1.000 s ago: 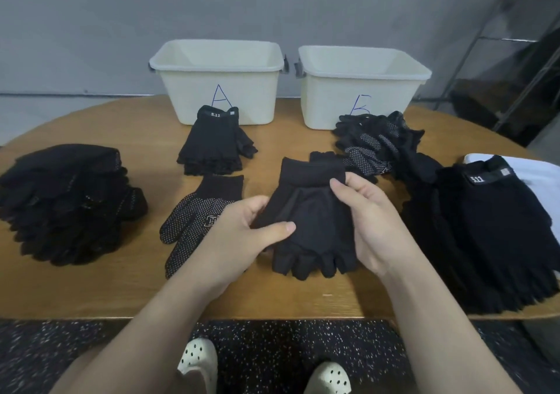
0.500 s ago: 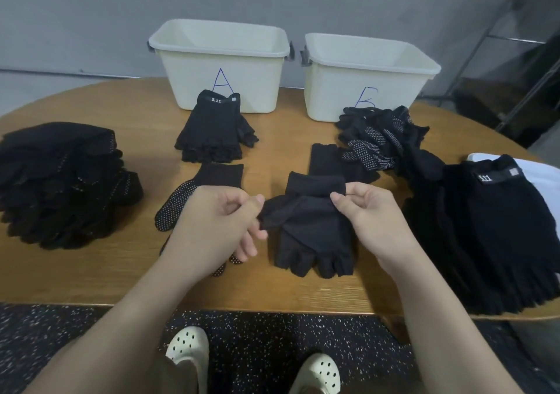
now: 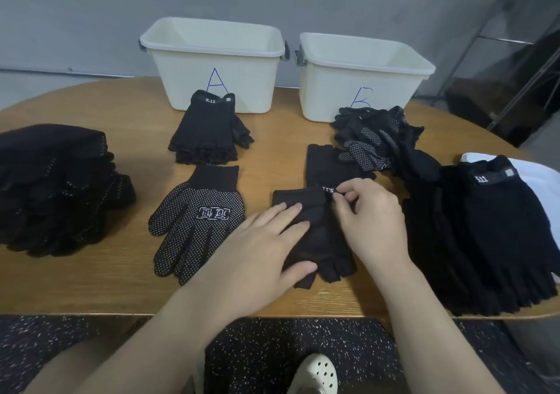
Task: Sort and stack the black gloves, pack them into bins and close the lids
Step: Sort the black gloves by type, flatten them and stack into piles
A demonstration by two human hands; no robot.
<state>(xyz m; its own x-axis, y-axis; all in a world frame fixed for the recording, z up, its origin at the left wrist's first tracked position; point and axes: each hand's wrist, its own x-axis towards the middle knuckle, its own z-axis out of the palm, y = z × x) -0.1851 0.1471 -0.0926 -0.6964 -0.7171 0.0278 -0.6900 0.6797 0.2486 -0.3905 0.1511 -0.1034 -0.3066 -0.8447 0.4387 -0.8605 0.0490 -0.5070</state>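
A black fingerless glove is lying on the table, near the front edge. It is pressed flat by the left hand, whose fingers are spread out. Its little label is pinched by the right hand. The glove could be put on the wrong pile – the dotted glove lies just beside it, and all are black. If the label is tugged hard, the glove could bunch up. Bin A and bin B are waiting with no lids on.

Bins cream, blue letters; gloves black, one white-dotted; surface tan wood; floor black, speckled white.
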